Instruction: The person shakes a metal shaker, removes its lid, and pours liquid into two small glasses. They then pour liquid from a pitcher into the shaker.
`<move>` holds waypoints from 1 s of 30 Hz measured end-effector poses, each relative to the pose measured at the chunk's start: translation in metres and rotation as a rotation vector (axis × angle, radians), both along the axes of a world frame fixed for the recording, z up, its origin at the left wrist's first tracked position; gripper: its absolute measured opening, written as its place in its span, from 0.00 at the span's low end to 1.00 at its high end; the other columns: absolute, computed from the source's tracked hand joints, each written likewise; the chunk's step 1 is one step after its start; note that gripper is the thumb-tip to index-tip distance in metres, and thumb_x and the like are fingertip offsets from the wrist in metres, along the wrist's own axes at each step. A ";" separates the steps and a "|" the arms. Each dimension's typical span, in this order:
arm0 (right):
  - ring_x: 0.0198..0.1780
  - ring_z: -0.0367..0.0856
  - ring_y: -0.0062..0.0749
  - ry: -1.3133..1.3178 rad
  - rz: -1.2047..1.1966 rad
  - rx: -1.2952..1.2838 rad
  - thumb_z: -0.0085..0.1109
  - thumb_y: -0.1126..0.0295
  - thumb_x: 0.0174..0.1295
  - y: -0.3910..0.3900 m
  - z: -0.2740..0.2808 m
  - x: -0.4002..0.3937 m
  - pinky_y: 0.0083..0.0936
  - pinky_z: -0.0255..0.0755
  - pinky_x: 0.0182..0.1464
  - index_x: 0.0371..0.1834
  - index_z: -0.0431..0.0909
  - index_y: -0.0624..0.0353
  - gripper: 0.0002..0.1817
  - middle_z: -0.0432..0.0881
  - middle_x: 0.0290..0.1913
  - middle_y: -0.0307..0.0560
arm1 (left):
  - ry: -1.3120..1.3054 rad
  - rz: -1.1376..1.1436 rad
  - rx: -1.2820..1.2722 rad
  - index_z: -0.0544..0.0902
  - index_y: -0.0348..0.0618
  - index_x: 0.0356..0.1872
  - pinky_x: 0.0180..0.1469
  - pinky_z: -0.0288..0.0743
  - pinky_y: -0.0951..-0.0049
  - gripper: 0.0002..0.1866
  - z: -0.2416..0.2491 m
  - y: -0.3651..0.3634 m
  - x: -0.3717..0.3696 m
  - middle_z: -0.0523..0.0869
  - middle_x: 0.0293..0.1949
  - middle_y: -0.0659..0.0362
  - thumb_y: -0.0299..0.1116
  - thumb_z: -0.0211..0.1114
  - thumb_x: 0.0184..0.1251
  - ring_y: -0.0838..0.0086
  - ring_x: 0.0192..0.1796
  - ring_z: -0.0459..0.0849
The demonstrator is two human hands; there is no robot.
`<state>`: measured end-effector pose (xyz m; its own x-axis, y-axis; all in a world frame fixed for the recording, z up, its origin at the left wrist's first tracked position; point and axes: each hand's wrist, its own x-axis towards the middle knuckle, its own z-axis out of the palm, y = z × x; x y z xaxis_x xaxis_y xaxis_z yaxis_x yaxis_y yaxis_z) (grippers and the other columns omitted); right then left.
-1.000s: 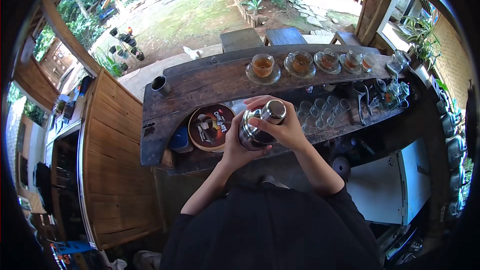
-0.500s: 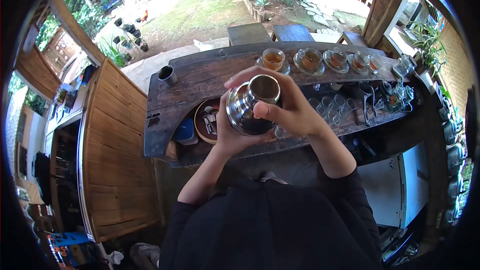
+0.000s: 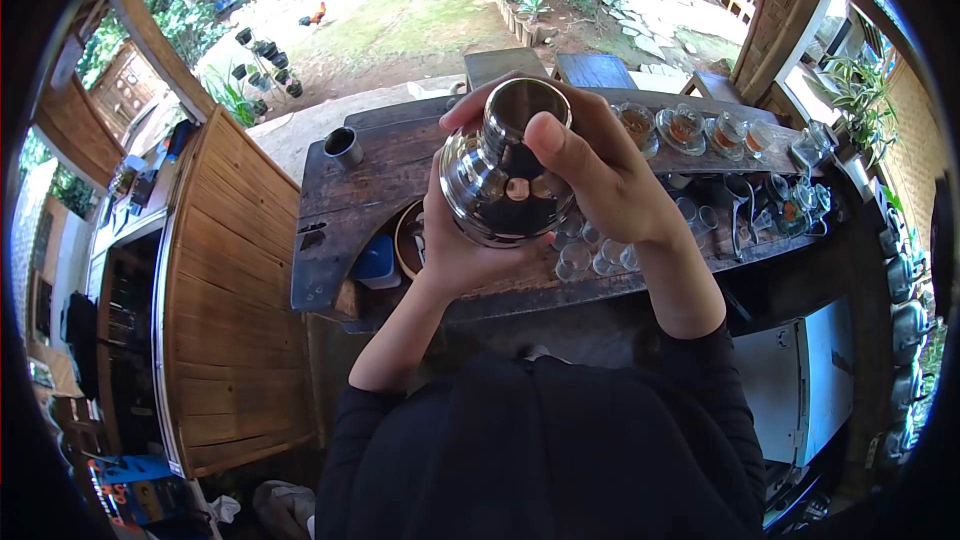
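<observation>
A shiny metal cocktail shaker is held up in front of my chest, its narrow capped end tipped toward the camera. My left hand is wrapped round the lower body from the left and below. On the right side, my right hand grips the upper part, with its thumb by the cap and its fingers over the far side. Both hands are closed on the shaker. Behind it, the wooden counter is partly hidden.
Glass cups of amber drink stand on saucers along the counter's back right. Several clear glasses sit on the lower shelf. A metal cup stands at the left, above a blue container. Stools are beyond the counter.
The shaker and both hands have come up closer to the camera, and the shaker looks larger. My right hand now covers some of the drink cups at the back.
</observation>
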<state>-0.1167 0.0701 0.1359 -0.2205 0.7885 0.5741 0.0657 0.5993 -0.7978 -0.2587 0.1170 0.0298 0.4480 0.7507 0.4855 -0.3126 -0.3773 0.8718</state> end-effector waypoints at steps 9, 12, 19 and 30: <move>0.35 0.82 0.21 -0.109 -0.049 0.065 0.75 0.59 0.52 0.024 -0.001 0.005 0.24 0.75 0.41 0.36 0.82 0.60 0.18 0.83 0.29 0.39 | 0.091 -0.001 -0.001 0.61 0.35 0.63 0.58 0.77 0.70 0.52 0.002 -0.003 0.004 0.76 0.55 0.51 0.37 0.85 0.36 0.69 0.56 0.80; 0.35 0.83 0.21 -0.107 -0.053 0.047 0.72 0.62 0.52 0.023 -0.003 0.006 0.23 0.76 0.42 0.32 0.83 0.60 0.13 0.85 0.30 0.40 | 0.048 0.041 0.051 0.60 0.34 0.64 0.58 0.76 0.70 0.53 -0.003 -0.002 0.005 0.76 0.55 0.50 0.38 0.84 0.36 0.68 0.56 0.80; 0.35 0.83 0.21 -0.072 -0.008 0.000 0.70 0.66 0.52 0.030 -0.022 0.013 0.23 0.77 0.43 0.31 0.84 0.61 0.10 0.86 0.31 0.41 | 0.084 -0.014 0.006 0.61 0.35 0.64 0.59 0.74 0.68 0.53 -0.022 0.010 0.006 0.76 0.55 0.52 0.38 0.85 0.35 0.69 0.57 0.79; 0.45 0.83 0.26 -0.093 0.002 -0.181 0.70 0.75 0.54 0.036 -0.045 0.029 0.27 0.76 0.52 0.38 0.82 0.63 0.09 0.85 0.39 0.44 | 0.009 -0.072 -0.068 0.64 0.37 0.62 0.59 0.75 0.70 0.50 -0.052 0.014 0.021 0.77 0.55 0.54 0.35 0.85 0.35 0.72 0.57 0.80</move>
<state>-0.0879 0.1061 0.0910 -0.2674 0.8765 0.4002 0.1434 0.4469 -0.8830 -0.2379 0.1314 -0.0222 0.5058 0.7477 0.4302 -0.3287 -0.2941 0.8975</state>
